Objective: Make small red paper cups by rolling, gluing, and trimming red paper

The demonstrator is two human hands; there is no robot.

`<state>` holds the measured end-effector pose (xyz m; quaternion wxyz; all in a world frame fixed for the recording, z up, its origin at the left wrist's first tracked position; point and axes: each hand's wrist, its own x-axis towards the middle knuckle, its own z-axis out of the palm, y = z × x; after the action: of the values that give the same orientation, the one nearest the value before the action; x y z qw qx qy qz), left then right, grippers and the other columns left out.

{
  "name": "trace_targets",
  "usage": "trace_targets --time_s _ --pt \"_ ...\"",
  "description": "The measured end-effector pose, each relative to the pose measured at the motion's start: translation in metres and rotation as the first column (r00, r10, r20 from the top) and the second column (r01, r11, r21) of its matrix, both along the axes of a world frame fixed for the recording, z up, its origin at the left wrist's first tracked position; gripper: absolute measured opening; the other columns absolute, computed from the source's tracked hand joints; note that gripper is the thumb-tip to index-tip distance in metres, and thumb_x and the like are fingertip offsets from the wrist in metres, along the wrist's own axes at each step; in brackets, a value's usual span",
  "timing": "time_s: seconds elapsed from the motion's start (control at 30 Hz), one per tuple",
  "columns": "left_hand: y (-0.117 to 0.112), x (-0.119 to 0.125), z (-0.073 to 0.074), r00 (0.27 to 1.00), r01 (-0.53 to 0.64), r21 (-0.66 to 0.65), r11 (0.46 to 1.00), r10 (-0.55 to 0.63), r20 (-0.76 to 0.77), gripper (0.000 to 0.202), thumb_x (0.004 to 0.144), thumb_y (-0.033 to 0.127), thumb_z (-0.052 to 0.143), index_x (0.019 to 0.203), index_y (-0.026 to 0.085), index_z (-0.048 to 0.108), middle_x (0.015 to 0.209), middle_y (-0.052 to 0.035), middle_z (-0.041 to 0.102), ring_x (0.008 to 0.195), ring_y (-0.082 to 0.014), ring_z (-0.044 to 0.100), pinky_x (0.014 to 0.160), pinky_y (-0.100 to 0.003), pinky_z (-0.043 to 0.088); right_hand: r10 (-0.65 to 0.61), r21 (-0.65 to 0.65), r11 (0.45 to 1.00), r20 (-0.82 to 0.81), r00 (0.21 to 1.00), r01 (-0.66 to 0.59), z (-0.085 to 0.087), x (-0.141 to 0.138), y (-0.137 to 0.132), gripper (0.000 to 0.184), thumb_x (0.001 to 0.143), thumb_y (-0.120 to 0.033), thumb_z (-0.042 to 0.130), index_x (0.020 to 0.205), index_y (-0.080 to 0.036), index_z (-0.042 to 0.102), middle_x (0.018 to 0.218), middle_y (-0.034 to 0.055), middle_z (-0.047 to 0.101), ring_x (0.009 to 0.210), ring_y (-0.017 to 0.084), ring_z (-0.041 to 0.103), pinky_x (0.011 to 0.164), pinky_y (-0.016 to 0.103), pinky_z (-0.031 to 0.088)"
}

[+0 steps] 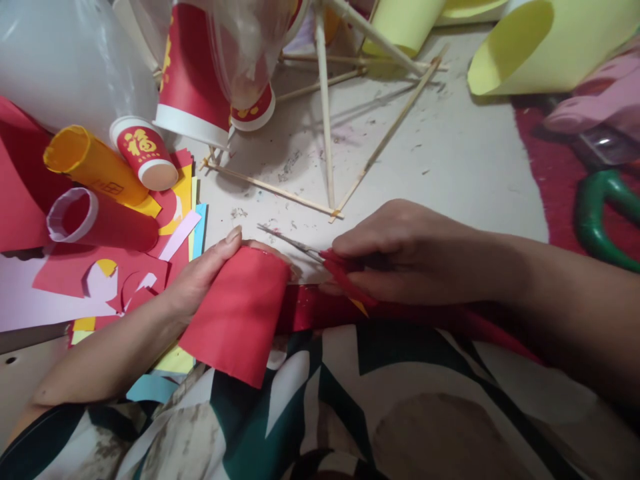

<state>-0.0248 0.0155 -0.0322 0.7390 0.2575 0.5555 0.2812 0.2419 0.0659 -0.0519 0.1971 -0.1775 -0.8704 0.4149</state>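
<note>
My left hand [200, 277] is curled round a rolled sheet of red paper [235, 320], holding it at the near edge of the table. My right hand [405, 250] grips a pair of small red-handled scissors [300, 247], whose thin metal blades point left toward the top of the red roll. A strip of shiny red paper [310, 310] lies under my right hand along the table edge. My patterned clothing fills the bottom of the view.
A frame of thin wooden sticks [325, 120] stands at the middle back. Red paper cups [145, 153], a yellow tube [90, 163] and a red tube [100, 223] lie on coloured paper scraps at left. Yellow paper cones [540, 50] and green-handled scissors [600, 220] are at right.
</note>
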Motion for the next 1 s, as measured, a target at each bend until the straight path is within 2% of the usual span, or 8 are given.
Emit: trace_targets --time_s 0.17,0.43,0.57,0.7,0.83,0.93,1.0 --pt "-0.002 0.003 0.002 0.997 -0.041 0.034 0.999 0.043 -0.07 0.049 0.08 0.062 0.073 0.098 0.017 0.077 0.101 -0.0105 0.078 0.109 -0.0333 0.069 0.095 -0.039 0.055 -0.02 -0.039 0.999 0.049 0.999 0.022 -0.001 -0.001 -0.001 0.032 0.088 -0.026 0.06 0.059 -0.018 0.049 0.05 -0.0064 0.041 0.049 0.007 0.028 0.051 0.025 0.023" --pt "-0.001 0.007 0.005 0.982 0.177 0.136 0.975 -0.166 -0.091 0.053 0.084 0.068 0.065 0.087 0.016 0.077 0.089 -0.0089 0.076 0.09 -0.0278 0.07 0.087 -0.037 0.053 -0.037 -0.006 0.999 0.151 0.988 0.038 0.002 -0.003 -0.005 0.029 0.082 -0.03 0.06 0.058 -0.019 0.049 0.049 -0.0055 0.04 0.048 0.008 0.024 0.049 0.027 0.02" --pt "0.001 0.006 0.006 0.973 0.202 0.159 0.966 -0.18 -0.145 0.052 0.084 0.066 0.064 0.083 0.016 0.076 0.087 -0.0082 0.075 0.089 -0.0267 0.069 0.089 -0.037 0.051 -0.025 -0.016 0.999 0.158 0.987 0.028 0.004 -0.003 -0.005 0.031 0.085 -0.032 0.057 0.058 -0.019 0.05 0.049 -0.0045 0.043 0.048 0.008 0.025 0.05 0.028 0.019" --pt "0.003 0.009 0.01 0.966 0.225 0.152 0.963 -0.199 -0.164 0.052 0.088 0.066 0.058 0.081 0.017 0.076 0.079 -0.0055 0.073 0.084 -0.0248 0.07 0.087 -0.037 0.052 -0.018 -0.009 1.0 0.138 0.99 0.019 0.003 -0.003 -0.004 0.032 0.088 -0.033 0.056 0.059 -0.019 0.049 0.049 -0.0055 0.04 0.047 0.007 0.026 0.05 0.026 0.021" --pt "0.003 0.011 0.012 0.968 0.207 0.155 0.966 -0.18 -0.173 0.05 0.081 0.067 0.067 0.076 0.018 0.075 0.079 -0.0065 0.074 0.088 -0.0282 0.071 0.089 -0.038 0.053 -0.014 -0.003 1.0 0.141 0.99 0.014 0.002 -0.003 -0.004 0.034 0.09 -0.035 0.055 0.06 -0.02 0.05 0.05 -0.0056 0.04 0.048 0.008 0.025 0.051 0.026 0.022" --pt "0.001 0.01 0.01 0.974 0.152 0.12 0.981 -0.128 -0.187 0.052 0.076 0.07 0.071 0.074 0.018 0.074 0.083 -0.0095 0.076 0.098 -0.0338 0.069 0.089 -0.04 0.053 -0.009 -0.008 1.0 0.138 0.99 0.01 0.001 -0.003 -0.004 0.034 0.091 -0.036 0.054 0.061 -0.02 0.053 0.051 -0.0052 0.041 0.048 0.008 0.026 0.051 0.027 0.022" --pt "-0.001 0.008 0.008 0.977 0.105 0.114 0.988 -0.082 -0.196 0.051 0.076 0.069 0.072 0.076 0.018 0.074 0.087 -0.0093 0.076 0.103 -0.0343 0.069 0.091 -0.039 0.052 -0.01 -0.006 1.0 0.125 0.992 0.01 0.0 -0.003 -0.004 0.034 0.092 -0.034 0.054 0.061 -0.019 0.052 0.051 -0.0054 0.041 0.049 0.008 0.026 0.051 0.026 0.022"
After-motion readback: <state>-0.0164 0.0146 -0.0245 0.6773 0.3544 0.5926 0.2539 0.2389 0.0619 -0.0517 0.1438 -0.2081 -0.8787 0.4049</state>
